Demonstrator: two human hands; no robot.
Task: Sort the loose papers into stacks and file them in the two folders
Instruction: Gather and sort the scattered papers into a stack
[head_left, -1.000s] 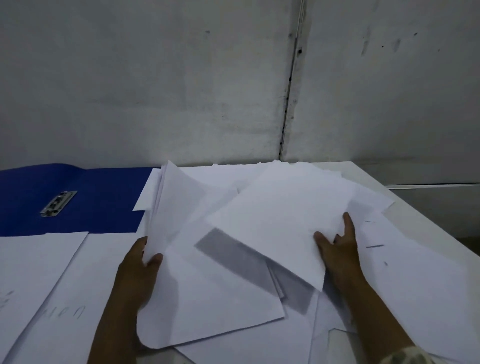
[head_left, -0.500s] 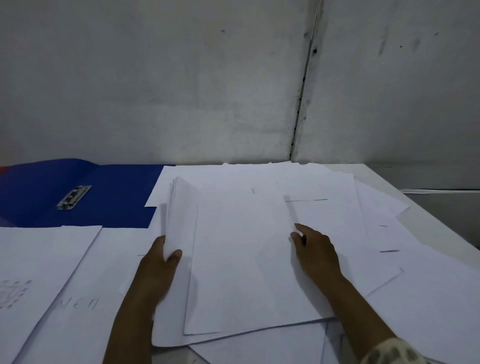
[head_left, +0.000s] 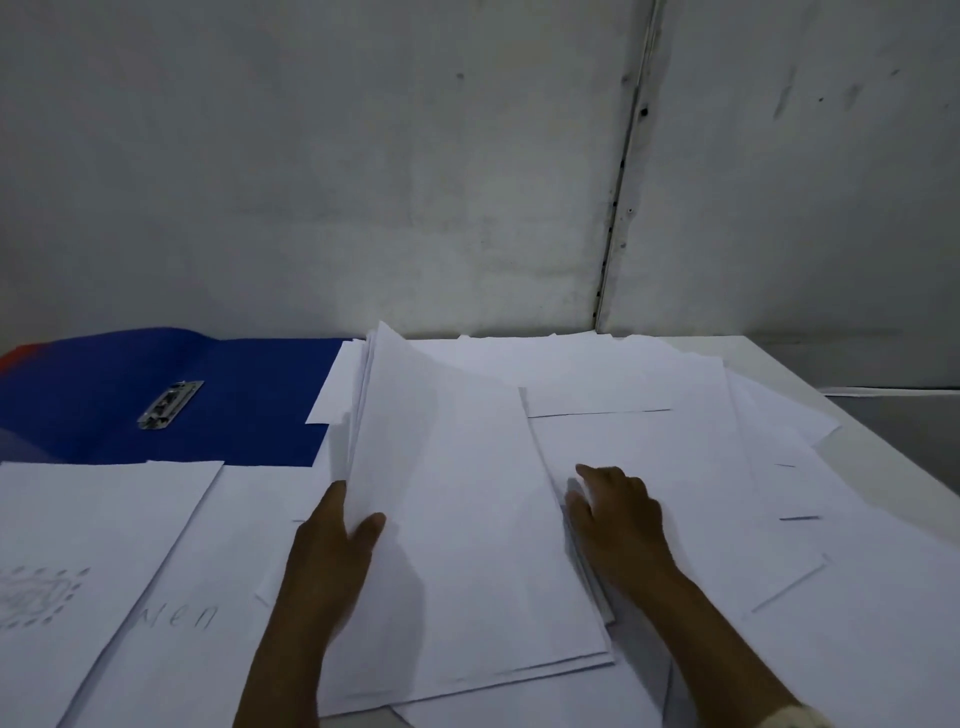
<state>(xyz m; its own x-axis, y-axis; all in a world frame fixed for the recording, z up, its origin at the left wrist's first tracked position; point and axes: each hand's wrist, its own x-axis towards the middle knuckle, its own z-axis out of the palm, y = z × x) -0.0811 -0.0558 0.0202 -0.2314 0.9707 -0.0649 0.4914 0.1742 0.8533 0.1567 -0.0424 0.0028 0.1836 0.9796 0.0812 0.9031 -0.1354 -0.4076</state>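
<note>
White tabletop (head_left: 769, 358): right hand (head_left: 618, 512) slid left, pressing flat; left hand (head_left: 332, 545) still pinches paper stack (head_left: 467, 519).

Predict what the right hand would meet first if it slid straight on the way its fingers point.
Probably the right hand meets the stacked white paper sheets the left hand holds.
</note>
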